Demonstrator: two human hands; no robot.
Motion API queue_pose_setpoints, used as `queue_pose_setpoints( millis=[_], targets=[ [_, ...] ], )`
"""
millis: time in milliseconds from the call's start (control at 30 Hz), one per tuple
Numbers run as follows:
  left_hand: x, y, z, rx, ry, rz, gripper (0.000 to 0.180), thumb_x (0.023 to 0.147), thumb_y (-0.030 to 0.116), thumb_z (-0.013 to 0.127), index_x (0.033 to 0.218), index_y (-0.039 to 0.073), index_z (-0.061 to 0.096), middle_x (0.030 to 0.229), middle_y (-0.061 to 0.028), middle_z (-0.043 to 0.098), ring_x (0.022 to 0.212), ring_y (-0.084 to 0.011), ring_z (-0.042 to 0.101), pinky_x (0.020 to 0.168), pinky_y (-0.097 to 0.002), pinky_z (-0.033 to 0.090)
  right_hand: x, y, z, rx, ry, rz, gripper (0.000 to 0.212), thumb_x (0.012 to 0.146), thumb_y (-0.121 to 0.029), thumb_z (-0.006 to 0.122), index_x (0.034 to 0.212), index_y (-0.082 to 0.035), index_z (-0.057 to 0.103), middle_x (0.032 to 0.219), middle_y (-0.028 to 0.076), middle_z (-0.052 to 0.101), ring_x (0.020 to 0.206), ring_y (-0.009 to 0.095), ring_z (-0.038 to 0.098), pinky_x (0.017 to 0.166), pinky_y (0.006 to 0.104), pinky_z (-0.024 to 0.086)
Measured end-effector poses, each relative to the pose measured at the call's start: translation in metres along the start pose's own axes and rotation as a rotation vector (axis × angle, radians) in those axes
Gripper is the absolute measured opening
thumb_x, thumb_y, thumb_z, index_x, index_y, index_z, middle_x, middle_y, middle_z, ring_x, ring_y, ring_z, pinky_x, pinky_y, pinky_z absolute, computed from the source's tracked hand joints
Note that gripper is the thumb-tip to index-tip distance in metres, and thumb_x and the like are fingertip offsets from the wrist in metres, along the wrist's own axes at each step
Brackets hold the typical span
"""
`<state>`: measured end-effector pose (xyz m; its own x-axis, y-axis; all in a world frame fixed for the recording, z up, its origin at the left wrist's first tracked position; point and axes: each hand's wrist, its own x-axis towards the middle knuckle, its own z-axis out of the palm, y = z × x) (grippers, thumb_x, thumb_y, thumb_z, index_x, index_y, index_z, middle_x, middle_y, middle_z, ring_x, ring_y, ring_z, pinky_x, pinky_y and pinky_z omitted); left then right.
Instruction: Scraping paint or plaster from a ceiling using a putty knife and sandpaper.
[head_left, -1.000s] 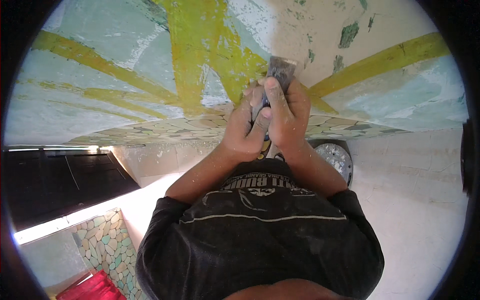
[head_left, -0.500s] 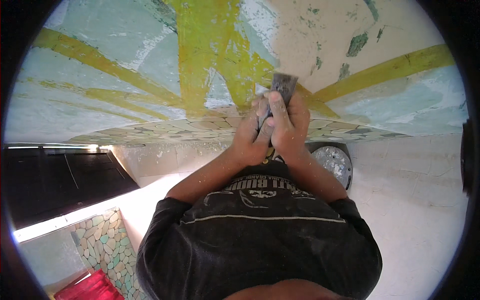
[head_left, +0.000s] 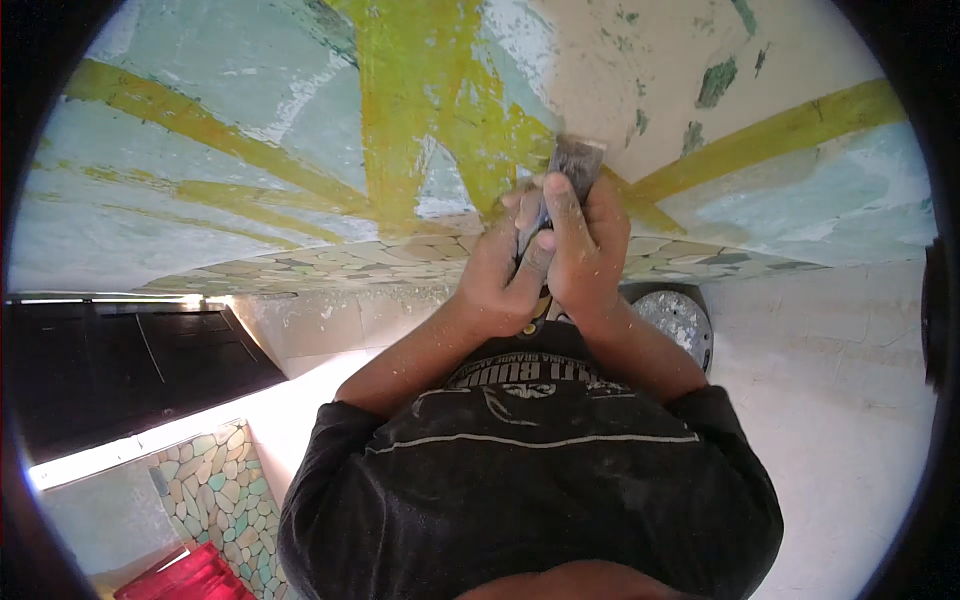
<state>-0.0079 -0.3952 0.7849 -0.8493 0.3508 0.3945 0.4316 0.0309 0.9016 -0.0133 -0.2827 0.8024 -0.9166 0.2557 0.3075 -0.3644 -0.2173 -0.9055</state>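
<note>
Both my hands are closed on one scraper [head_left: 577,168], a flat grey blade with a dark handle mostly hidden by my fingers. My left hand [head_left: 497,268] wraps the handle lower down. My right hand [head_left: 587,255] grips it closer to the blade, its thumb or a finger lying along the blade's base. The blade points away from me at the painted wall [head_left: 430,90], where a yellow-green painted shape meets bare beige surface [head_left: 610,80]. Whether the blade's edge touches the wall is hard to tell. Pale dust coats my fingers.
Pebble-patterned tiles [head_left: 400,255] run along the wall's bottom. A round, paint-spattered bucket or lid [head_left: 672,325] lies on the floor by my right arm. To the left are a dark panel [head_left: 140,350], a pebble strip [head_left: 220,490] and a red item [head_left: 190,578].
The scraper and both hands have shifted slightly to the right, the blade also a little farther away. The whole view has drifted a little too. My grip looks unchanged.
</note>
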Motion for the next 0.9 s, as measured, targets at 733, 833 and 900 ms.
queue_pose_setpoints(
  millis=[733, 833, 900],
  targets=[
    [0.006, 0.005, 0.002, -0.108, -0.082, -0.007, 0.043, 0.102, 0.015, 0.043, 0.139, -0.005, 0.040, 0.125, -0.0259, 0.056, 0.121, -0.0388, 0.054, 0.105, -0.0410, 0.038, 0.008, -0.019, 0.000, -0.147, -0.033, -0.082, 0.021, 0.101, -0.019, 0.056, 0.091, -0.001, 0.054, 0.067, 0.002, 0.061, 0.053, 0.007, 0.050, 0.049, 0.0244, 0.040],
    [-0.008, -0.006, 0.014, -0.136, -0.014, -0.039, 0.042, 0.101, 0.013, 0.043, 0.139, -0.006, 0.041, 0.126, -0.0268, 0.055, 0.122, -0.0390, 0.053, 0.106, -0.0411, 0.037, -0.003, -0.017, -0.001, -0.139, -0.025, -0.032, 0.022, 0.100, -0.019, 0.057, 0.089, -0.001, 0.054, 0.065, 0.002, 0.060, 0.052, 0.007, 0.050, 0.049, 0.0250, 0.039],
    [-0.009, -0.011, 0.015, -0.101, 0.042, -0.041, 0.041, 0.101, 0.012, 0.043, 0.138, -0.006, 0.042, 0.126, -0.0272, 0.055, 0.122, -0.0392, 0.053, 0.106, -0.0413, 0.037, -0.011, -0.005, -0.003, -0.091, 0.013, 0.061, 0.022, 0.100, -0.019, 0.058, 0.088, -0.001, 0.054, 0.065, 0.002, 0.060, 0.052, 0.007, 0.050, 0.049, 0.0254, 0.039]
  ],
)
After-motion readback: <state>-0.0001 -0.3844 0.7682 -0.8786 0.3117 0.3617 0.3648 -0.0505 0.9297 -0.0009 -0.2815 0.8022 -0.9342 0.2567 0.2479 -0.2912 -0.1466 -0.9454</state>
